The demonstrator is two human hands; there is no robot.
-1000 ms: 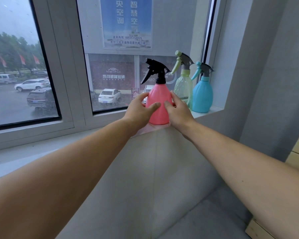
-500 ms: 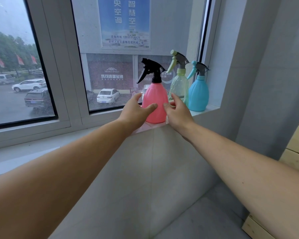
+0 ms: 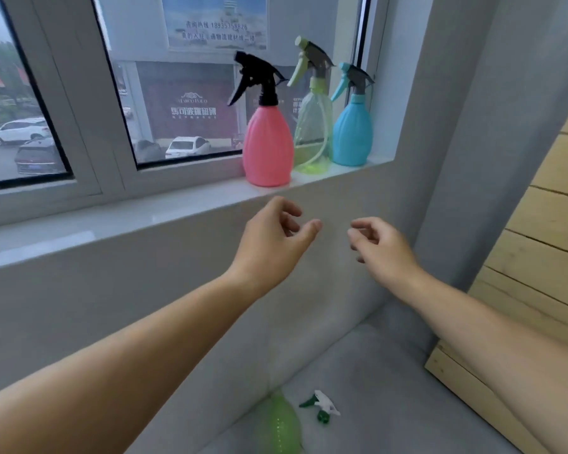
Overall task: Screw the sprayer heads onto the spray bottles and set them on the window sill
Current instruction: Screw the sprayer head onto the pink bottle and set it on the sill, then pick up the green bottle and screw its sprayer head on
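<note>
Now both hands, left (image 3: 271,237) and right (image 3: 382,245), hang loosely spread and empty below the pink bottle (image 3: 267,149) on the sill (image 3: 177,204)

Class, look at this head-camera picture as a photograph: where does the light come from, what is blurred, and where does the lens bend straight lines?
Head view: soft daylight enters through the window behind the bottles, so the clear green bottle glows; a pale glare streak lies on the window sill; the green bottle on the floor and both forearms look smeared; the window frame leans, typical wide-angle distortion.
</note>
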